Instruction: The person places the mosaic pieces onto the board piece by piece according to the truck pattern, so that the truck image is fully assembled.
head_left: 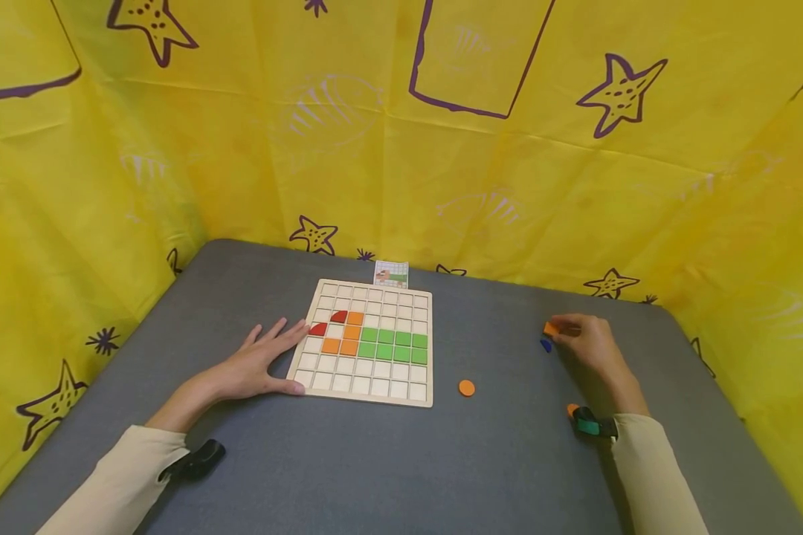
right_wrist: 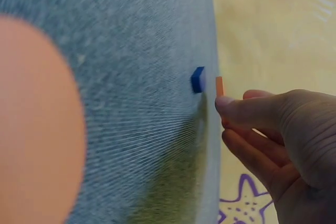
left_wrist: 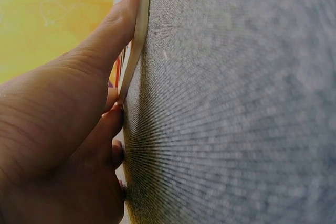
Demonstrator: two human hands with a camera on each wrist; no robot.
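My left hand [head_left: 250, 365] lies with fingers spread at the left side of a wooden grid board [head_left: 375, 395]. Its thumb and fingertips touch the board's edge. Coloured tiles sit in the grid: red quarter-round tiles [head_left: 317, 328], orange square tiles [head_left: 331, 346] and green square tiles [head_left: 393, 345]. Off to the right, my right hand [head_left: 585, 340] pinches an orange tile [right_wrist: 219, 85] between thumb and fingers, raised above the table in the right wrist view. A small blue tile [head_left: 546, 345] lies just below that hand, apart from it.
A round orange tile [head_left: 466, 388] lies right of the board. Another orange piece [head_left: 572, 409] is partly hidden by the right wrist's band. Behind the board stands a small pattern card [head_left: 391, 274]. Yellow printed cloth [head_left: 388, 163] encloses the grey table [head_left: 388, 468].
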